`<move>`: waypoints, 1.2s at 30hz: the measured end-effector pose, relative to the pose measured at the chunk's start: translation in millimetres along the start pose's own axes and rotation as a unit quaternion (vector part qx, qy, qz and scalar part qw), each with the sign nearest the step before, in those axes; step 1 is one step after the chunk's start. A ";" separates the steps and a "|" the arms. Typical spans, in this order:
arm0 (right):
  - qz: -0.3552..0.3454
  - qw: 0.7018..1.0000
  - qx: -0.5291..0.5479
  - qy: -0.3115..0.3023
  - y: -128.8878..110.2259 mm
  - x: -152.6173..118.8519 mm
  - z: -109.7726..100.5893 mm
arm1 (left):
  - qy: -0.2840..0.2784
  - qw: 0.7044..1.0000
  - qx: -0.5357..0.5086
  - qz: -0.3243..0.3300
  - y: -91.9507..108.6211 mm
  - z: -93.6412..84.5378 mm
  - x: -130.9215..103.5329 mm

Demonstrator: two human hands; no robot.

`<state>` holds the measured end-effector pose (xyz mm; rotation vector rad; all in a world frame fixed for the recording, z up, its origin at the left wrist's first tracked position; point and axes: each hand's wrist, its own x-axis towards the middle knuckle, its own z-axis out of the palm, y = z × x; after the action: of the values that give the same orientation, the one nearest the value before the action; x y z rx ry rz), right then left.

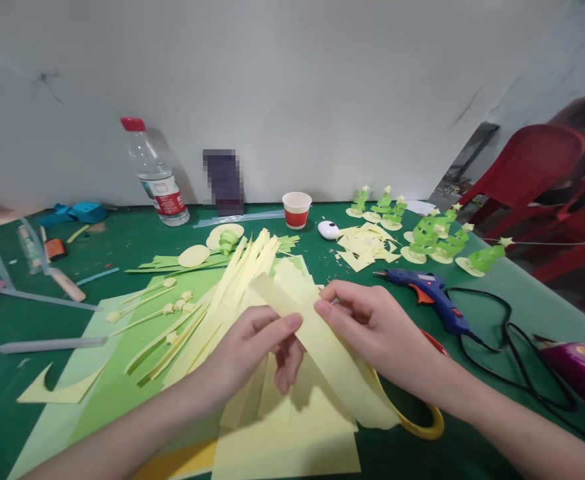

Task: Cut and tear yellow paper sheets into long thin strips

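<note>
A wide pale yellow paper strip (340,373) slants down to the right between my hands. My left hand (267,340) pinches its left edge between thumb and fingers. On the upper right edge, my right hand (360,320) holds the same strip, thumb and fingers pressed together. Yellow-handled scissors (435,427) lie partly hidden beneath the strip and my right forearm. Many narrow yellow strips (232,280) fan out to the left, over green sheets (107,393). Pale yellow sheets (287,453) lie under my hands.
Curled green paper trees with stars (425,233) stand at the back right, near yellow scraps (367,243). A blue glue gun (430,293) with a black cable lies on the right. A bottle (157,180) and a paper cup (297,211) stand by the wall. Red chairs (537,160) are beyond the table.
</note>
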<state>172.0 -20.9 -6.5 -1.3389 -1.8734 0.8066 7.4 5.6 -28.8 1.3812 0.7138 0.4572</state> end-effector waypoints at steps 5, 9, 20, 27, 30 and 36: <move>-0.007 0.999 -0.026 0.022 3.7 -1.0 6.4 | -0.046 0.998 0.017 -0.036 -1.8 4.0 0.2; -0.013 0.997 -0.045 0.061 7.1 -3.2 12.8 | -0.016 0.998 0.014 -0.057 -1.3 9.7 2.1; 0.045 0.995 0.026 0.090 5.0 2.0 9.9 | 0.069 0.996 0.053 -0.021 2.4 11.1 0.4; 0.033 0.997 0.031 0.055 3.2 -0.7 11.1 | 0.059 0.995 0.083 0.007 0.3 7.1 0.0; 0.020 0.998 -0.001 0.066 7.2 -1.1 14.1 | 0.029 0.992 0.124 0.013 -0.2 11.6 -0.7; 0.030 0.990 -0.069 0.116 7.0 -2.8 17.3 | 0.064 0.988 0.139 0.012 -2.8 13.5 0.4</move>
<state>162.3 -23.2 -22.4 -1.5115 -1.7380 0.5303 16.7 -4.3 -31.2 1.6332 0.8913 0.4819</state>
